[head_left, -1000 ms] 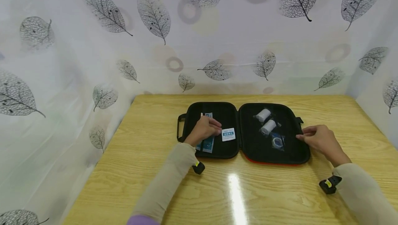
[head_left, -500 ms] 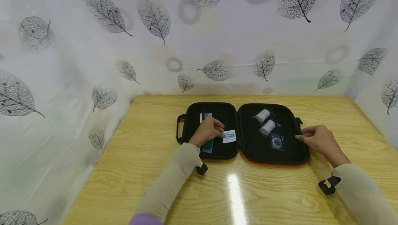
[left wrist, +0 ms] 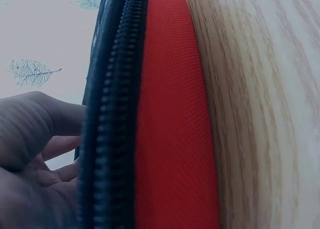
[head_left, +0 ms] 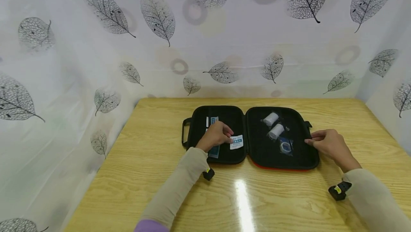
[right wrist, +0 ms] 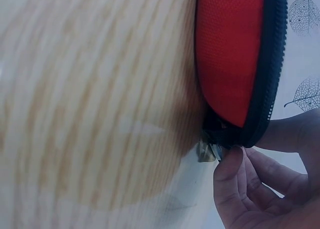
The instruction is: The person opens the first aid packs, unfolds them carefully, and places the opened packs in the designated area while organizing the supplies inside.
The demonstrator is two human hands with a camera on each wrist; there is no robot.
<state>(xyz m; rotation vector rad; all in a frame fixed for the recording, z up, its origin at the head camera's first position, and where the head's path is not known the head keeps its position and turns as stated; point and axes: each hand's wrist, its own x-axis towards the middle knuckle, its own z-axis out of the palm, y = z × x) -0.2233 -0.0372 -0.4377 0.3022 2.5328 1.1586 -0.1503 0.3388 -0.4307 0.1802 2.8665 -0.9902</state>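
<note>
A zip case (head_left: pixel 269 159) lies spread flat on the table, black inside and red outside. Over its left half, my left hand (head_left: pixel 216 134) pinches the left edge of a white square sachet (head_left: pixel 236 142) with a blue printed band. Partly under that hand lie flat blue packets (head_left: pixel 214 151). At the far right, my right hand (head_left: pixel 329 145) grips the case's right rim between thumb and fingers. The right wrist view shows the right thumb (right wrist: pixel 230 164) at the zipped edge. In the left wrist view, the red case wall (left wrist: pixel 175 114) hides the left fingertips.
The right half of the case holds two white wrapped rolls (head_left: pixel 276 131) and a bagged ring-shaped item (head_left: pixel 285 147). A carry handle (head_left: pixel 185 132) sticks out on the left. The wooden table (head_left: pixel 144 132) meets a leaf-printed curtain (head_left: pixel 240 29) behind.
My left hand has shifted slightly right and toward me, and the sachet has moved a little and tilted with it. My right hand has stayed at the case rim.
</note>
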